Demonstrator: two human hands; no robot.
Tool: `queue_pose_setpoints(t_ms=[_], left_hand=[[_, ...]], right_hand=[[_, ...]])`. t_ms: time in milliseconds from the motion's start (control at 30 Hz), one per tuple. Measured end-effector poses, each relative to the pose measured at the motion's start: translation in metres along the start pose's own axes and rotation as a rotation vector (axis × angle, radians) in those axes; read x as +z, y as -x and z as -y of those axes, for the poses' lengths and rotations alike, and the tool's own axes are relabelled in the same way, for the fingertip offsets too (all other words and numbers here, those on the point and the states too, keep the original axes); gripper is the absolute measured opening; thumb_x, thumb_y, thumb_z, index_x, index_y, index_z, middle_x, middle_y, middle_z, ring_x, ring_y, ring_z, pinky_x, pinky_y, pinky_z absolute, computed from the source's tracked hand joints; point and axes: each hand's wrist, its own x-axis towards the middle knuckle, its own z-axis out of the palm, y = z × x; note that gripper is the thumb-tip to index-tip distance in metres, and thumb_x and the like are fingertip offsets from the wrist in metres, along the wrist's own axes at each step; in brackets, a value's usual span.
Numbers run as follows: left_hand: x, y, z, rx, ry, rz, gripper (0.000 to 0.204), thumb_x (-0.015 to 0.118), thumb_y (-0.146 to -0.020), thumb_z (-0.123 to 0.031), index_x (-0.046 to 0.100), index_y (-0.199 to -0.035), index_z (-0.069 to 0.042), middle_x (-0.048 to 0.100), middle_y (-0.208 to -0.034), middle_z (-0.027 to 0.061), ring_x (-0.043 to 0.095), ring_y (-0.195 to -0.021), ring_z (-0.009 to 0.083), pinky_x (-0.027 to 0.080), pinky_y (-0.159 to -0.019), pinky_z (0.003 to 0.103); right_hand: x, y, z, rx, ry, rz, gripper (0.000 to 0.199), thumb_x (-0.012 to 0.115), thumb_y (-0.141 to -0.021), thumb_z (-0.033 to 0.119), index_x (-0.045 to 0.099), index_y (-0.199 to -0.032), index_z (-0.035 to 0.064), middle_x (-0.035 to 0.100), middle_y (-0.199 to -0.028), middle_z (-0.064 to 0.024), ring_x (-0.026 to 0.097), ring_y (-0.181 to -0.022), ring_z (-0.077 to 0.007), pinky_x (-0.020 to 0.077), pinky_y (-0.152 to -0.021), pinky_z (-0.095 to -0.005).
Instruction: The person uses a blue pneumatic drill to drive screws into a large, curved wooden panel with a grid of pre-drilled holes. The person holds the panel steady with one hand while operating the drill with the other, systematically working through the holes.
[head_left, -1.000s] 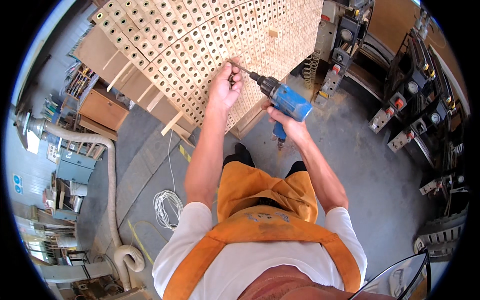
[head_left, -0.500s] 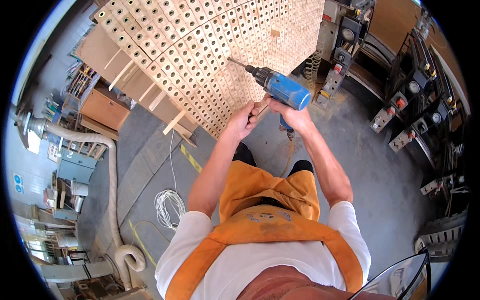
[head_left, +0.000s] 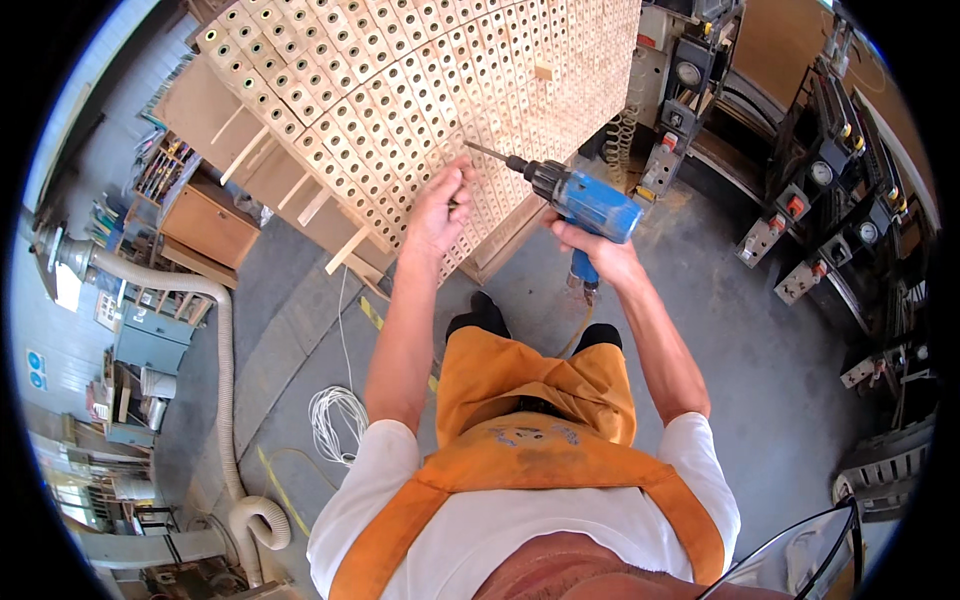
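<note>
My right hand [head_left: 603, 252] is wrapped round the grip of a blue power drill [head_left: 597, 205], with a hose or cord at its base. The drill's long bit points up and left, its tip over a large array of pale wooden blocks [head_left: 330, 75] with rows of dark-rimmed holes. My left hand [head_left: 437, 212] is closed, fingers curled, beside the array's near edge and just below the bit's tip. Something small and dark shows between its fingers, too small to name. A small wooden block [head_left: 543, 73] lies on top of the array.
Wooden slats [head_left: 348, 250] stick out from the array's left side. A coiled white cable [head_left: 337, 425] lies on the floor at left, near a ribbed extraction hose [head_left: 226, 380]. Machinery with gauges [head_left: 822, 173] stands along the right. A wooden cabinet [head_left: 208, 222] is at far left.
My left hand has moved left and up, away from my right hand and toward the bit's tip. The drill has shifted slightly right and down in my right hand.
</note>
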Motion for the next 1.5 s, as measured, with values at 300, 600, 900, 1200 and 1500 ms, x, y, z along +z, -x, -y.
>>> queue_pose_setpoints(t_ms=[300, 600, 900, 1200, 1500], left_hand=[[0.013, -0.012, 0.001, -0.041, -0.033, 0.075, 0.027, 0.057, -0.096, -0.029, 0.056, -0.107, -0.004, 0.051, -0.077, -0.0017, 0.04, -0.055, 0.0026, 0.03, -0.041, 0.015], [0.038, -0.035, -0.013, 0.079, -0.076, 0.039, 0.028, 0.052, -0.099, -0.027, 0.054, -0.113, -0.003, 0.049, -0.082, -0.0009, 0.039, -0.058, 0.0041, 0.03, -0.043, 0.015], [0.027, -0.035, -0.004, 0.012, 0.114, 0.104, 0.021, 0.05, -0.091, -0.008, 0.054, -0.11, 0.0, 0.052, -0.084, 0.0016, 0.043, -0.06, 0.006, 0.031, -0.044, 0.018], [-0.011, 0.035, 0.097, -0.425, 0.077, -0.075, 0.02, 0.045, -0.1, -0.023, 0.052, -0.094, -0.005, 0.051, -0.073, -0.0002, 0.037, -0.05, 0.0038, 0.028, -0.037, 0.015], [-0.033, 0.04, 0.088, -0.335, 0.016, -0.163, 0.023, 0.048, -0.1, -0.029, 0.055, -0.106, -0.008, 0.052, -0.074, -0.0016, 0.04, -0.052, 0.0052, 0.03, -0.041, 0.017]], right_hand=[[-0.027, 0.007, -0.011, 0.077, -0.111, 0.062, 0.028, 0.07, -0.081, 0.011, 0.064, -0.108, 0.004, 0.069, -0.099, -0.0093, 0.067, -0.088, -0.0193, 0.0515, -0.066, -0.0296], [-0.007, -0.008, -0.013, 0.003, -0.048, -0.044, 0.027, 0.068, -0.084, 0.01, 0.063, -0.109, 0.005, 0.068, -0.098, -0.007, 0.065, -0.092, -0.0182, 0.0501, -0.068, -0.0295], [0.022, -0.04, 0.002, -0.058, -0.102, -0.027, 0.021, 0.065, -0.084, 0.007, 0.064, -0.105, 0.0047, 0.068, -0.096, -0.0057, 0.065, -0.089, -0.0158, 0.0497, -0.067, -0.0283], [0.021, -0.042, 0.012, -0.189, 0.114, -0.044, 0.019, 0.07, -0.08, 0.007, 0.067, -0.099, 0.0058, 0.067, -0.089, -0.0016, 0.06, -0.079, -0.0101, 0.0486, -0.069, -0.0276], [0.029, -0.037, 0.011, -0.095, 0.024, -0.069, 0.02, 0.07, -0.083, 0.011, 0.066, -0.101, 0.0034, 0.066, -0.088, -0.0012, 0.059, -0.073, -0.0099, 0.0488, -0.066, -0.0265]])
